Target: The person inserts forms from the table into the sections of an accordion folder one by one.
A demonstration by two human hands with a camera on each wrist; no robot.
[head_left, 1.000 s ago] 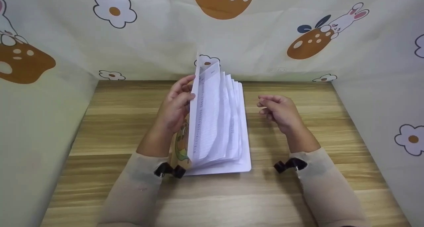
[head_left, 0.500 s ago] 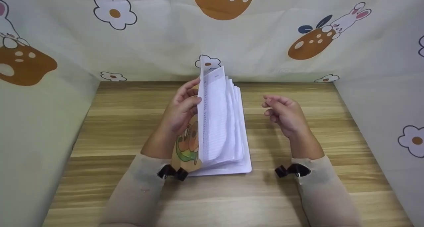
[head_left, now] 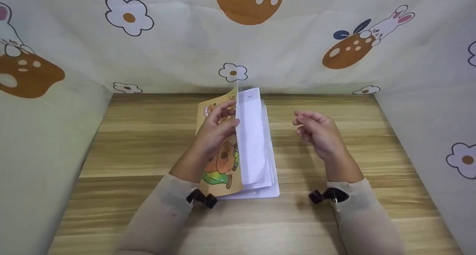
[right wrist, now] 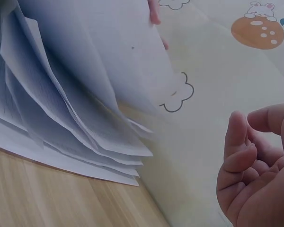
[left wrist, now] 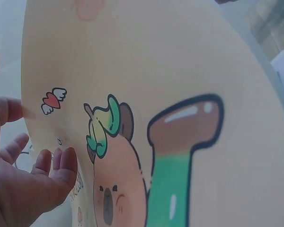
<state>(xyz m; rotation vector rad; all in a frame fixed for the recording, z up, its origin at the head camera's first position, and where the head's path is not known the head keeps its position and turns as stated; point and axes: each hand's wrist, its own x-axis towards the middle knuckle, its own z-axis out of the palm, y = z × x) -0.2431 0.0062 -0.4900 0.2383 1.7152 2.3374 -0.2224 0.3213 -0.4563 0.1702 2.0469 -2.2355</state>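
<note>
A notebook (head_left: pixel 252 139) with lined white pages lies on the wooden table, its tan cover (head_left: pixel 212 186) lifted steeply on the left side. Cartoon capybara drawings decorate that cover, seen large in the left wrist view. My left hand (head_left: pixel 215 132) holds the cover's free edge between thumb and fingers. Several loose pages (right wrist: pixel 75 113) fan out beneath it in the right wrist view, above the flat back part. To the right of the notebook, my right hand (head_left: pixel 318 132) hovers with loosely curled fingers, thumb near the index fingertip, holding nothing.
The wood-grain table (head_left: pixel 126 147) ends at a pale cloth wall (head_left: pixel 178 54) printed with flowers, rabbits and orange shapes. Similar cloth walls stand at left and right. Each sleeve carries a small black wrist mount (head_left: pixel 329 195).
My left hand has moved right and toward me, swinging the cover over the pages, so more of its printed outside shows. The right hand has shifted slightly right and stays apart from the notebook.
</note>
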